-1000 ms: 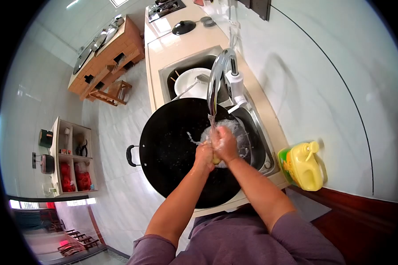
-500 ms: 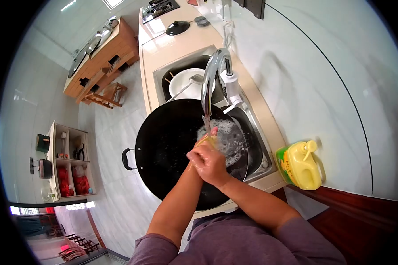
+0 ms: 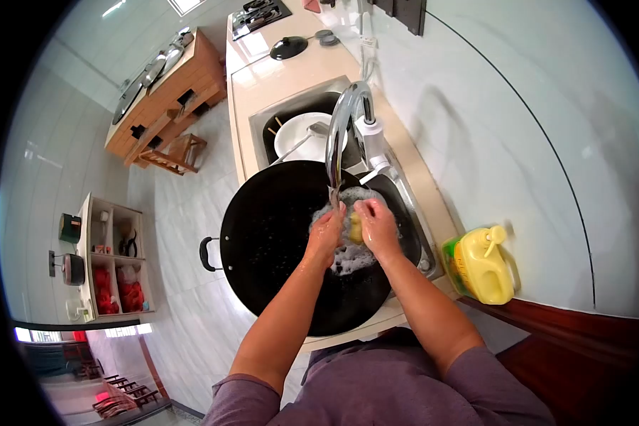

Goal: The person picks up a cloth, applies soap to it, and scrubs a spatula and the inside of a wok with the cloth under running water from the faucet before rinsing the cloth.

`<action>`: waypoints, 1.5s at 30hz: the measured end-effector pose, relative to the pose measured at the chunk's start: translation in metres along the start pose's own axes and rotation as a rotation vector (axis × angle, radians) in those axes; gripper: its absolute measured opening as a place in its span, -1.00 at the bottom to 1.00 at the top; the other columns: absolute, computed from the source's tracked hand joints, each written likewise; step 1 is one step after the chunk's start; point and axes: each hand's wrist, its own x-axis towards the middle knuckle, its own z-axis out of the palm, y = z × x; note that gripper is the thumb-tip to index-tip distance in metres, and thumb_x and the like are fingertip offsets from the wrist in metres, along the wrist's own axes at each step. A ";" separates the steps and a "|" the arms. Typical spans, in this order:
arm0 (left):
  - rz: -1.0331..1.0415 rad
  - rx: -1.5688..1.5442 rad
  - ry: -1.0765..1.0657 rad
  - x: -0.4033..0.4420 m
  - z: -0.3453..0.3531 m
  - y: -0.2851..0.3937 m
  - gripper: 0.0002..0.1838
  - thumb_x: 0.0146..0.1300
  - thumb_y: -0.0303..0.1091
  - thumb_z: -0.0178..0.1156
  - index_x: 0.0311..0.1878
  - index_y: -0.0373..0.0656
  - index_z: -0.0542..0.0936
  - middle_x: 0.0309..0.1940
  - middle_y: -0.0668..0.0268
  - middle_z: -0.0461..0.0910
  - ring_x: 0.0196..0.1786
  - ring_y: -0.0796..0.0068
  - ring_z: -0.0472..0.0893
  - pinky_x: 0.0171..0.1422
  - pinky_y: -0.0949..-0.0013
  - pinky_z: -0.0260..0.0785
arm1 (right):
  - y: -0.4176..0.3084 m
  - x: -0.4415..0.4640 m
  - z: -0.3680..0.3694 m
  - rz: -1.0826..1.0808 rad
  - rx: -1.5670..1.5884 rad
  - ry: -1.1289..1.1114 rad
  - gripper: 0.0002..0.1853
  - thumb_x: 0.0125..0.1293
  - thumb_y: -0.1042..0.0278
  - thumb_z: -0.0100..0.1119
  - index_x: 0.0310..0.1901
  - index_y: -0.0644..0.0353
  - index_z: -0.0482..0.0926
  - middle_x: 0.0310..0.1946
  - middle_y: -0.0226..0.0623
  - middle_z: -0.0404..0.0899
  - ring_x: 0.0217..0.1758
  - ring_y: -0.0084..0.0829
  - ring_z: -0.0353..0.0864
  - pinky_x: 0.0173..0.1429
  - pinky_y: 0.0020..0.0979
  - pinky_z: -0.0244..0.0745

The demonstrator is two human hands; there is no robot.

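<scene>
A large black wok [image 3: 266, 241] lies over the near sink basin, with foamy water [image 3: 353, 261] in its right part. Water runs from the curved chrome faucet [image 3: 339, 131]. My left hand [image 3: 324, 232] is wet under the stream, its fingers extended, holding nothing that shows. Just to the right, my right hand [image 3: 378, 226] has its fingers curled round a yellow sponge [image 3: 356, 228]. The hands are a little apart, both above the suds.
The far basin holds a white bowl [image 3: 301, 128] with a long-handled utensil. A yellow detergent jug [image 3: 484, 266] stands right of the sink by the wall. Farther along the counter are a black lid [image 3: 289, 47] and a gas stove [image 3: 260, 18].
My right hand has come off my left forearm and wrist area and moved right and up. The yellow sponge, earlier at my left hand, is now at my right hand.
</scene>
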 end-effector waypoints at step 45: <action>0.076 -0.631 -0.068 0.000 -0.003 -0.025 -0.59 0.63 -0.17 0.12 0.34 -0.24 0.59 0.09 0.26 0.68 0.11 0.40 0.68 0.18 0.29 0.58 | -0.012 -0.038 0.005 0.221 0.404 0.005 -0.78 0.51 0.18 0.26 -0.09 0.18 0.63 -0.20 -0.27 0.68 -0.08 -0.39 0.67 0.03 -0.23 0.57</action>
